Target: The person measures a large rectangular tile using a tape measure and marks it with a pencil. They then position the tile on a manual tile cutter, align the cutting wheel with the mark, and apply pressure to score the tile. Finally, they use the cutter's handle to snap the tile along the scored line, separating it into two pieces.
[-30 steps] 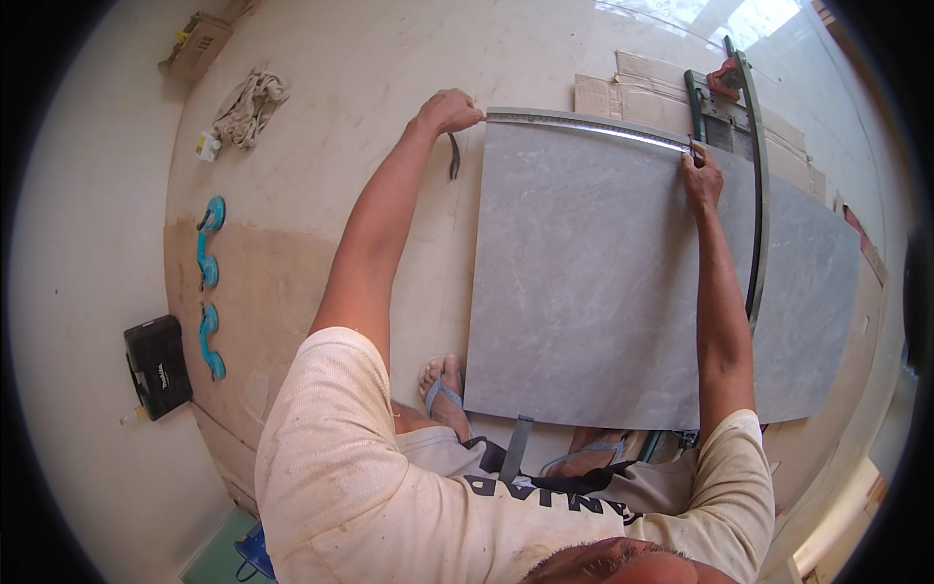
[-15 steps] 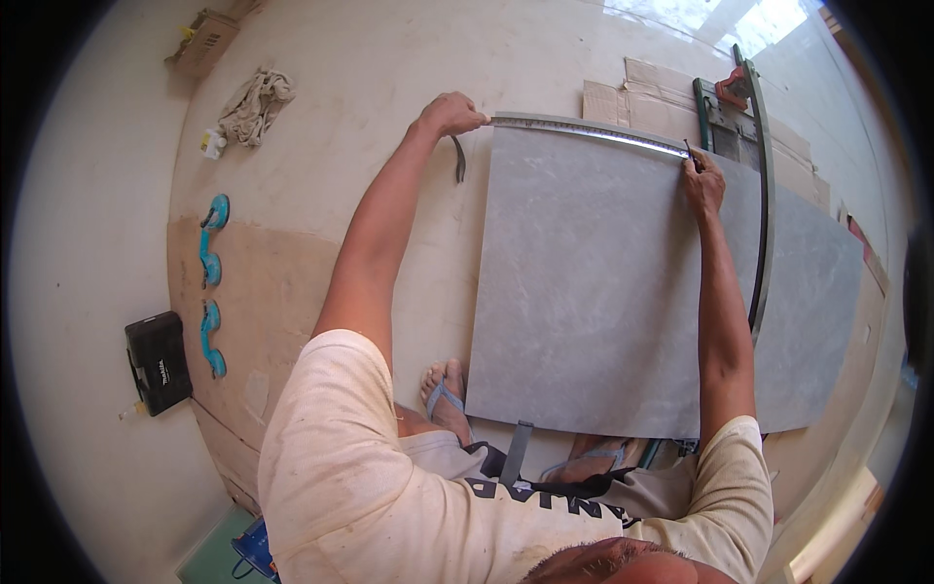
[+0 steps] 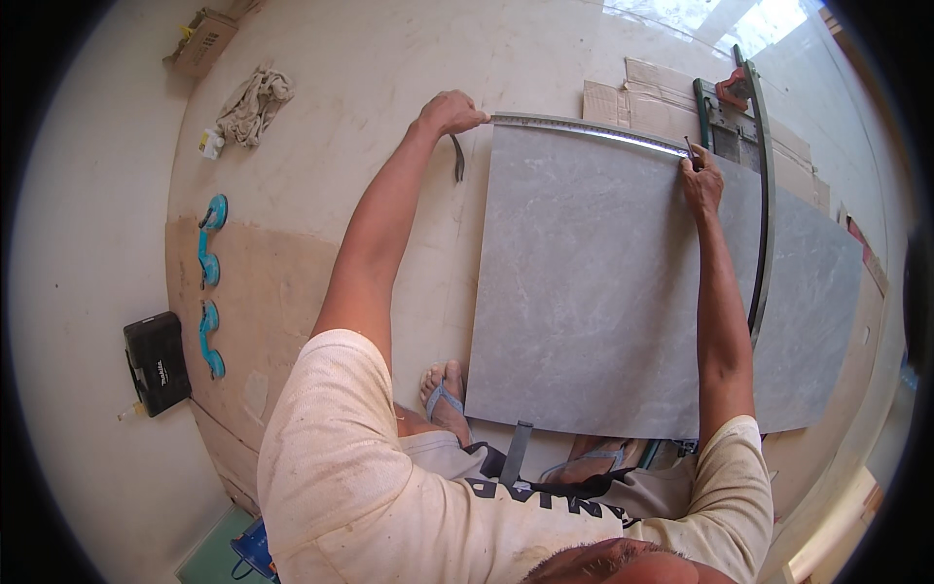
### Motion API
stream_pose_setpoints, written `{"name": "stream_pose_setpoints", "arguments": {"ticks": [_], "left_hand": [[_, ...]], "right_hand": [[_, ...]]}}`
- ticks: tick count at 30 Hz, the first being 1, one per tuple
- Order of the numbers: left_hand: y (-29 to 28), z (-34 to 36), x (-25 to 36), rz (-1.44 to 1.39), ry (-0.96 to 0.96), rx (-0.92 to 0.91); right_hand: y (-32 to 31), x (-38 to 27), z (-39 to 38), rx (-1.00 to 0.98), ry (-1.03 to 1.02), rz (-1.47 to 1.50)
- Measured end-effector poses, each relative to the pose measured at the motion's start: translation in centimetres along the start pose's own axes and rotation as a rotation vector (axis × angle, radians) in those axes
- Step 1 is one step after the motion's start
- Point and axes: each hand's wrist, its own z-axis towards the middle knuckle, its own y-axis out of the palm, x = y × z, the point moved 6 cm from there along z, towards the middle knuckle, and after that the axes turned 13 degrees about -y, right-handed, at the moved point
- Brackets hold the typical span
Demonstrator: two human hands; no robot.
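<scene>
At the lower edge, a pale, soiled shirt (image 3: 360,438) of knitted fabric bears dark block lettering across its front; above it, a blue-grey thong sandal (image 3: 446,397) lies beside the near left corner of a grey, faintly veined slab (image 3: 603,282). The slab, flat and straight-sided though bowed by the lens, fills the centre and right of the frame. At left, a black hard-shell case (image 3: 158,363) carries white lettering; above it, two teal suction lifters (image 3: 208,243) rest on a smooth brown sheet (image 3: 277,282). A strip of pale floor (image 3: 428,253) runs between sheet and slab. A long metal rail (image 3: 764,224) crosses the slab at right. Along the far edge, upper centre, lies a graduated metal rule (image 3: 584,127), its markings too small to read: the left hand (image 3: 454,114) pinches its left end at the slab's corner, while the right hand (image 3: 702,180), near its right end, grips a thin dark implement (image 3: 689,147). Beyond are creased cardboard (image 3: 662,95), at upper right, and a crumpled cloth (image 3: 255,105) and a brown box (image 3: 202,44), at upper left.
</scene>
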Motion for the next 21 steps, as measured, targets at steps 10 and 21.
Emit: {"name": "stream_pose_setpoints", "arguments": {"ticks": [10,21], "left_hand": [[-0.1,0.2,1.0,0.122,0.009,0.083],[-0.7,-1.4,1.3,0.016,-0.1,0.056]], "right_hand": [[-0.5,0.4,-0.9,0.122,0.026,0.093],[-0.1,-0.6,-0.2,0.139,0.019,0.024]]}}
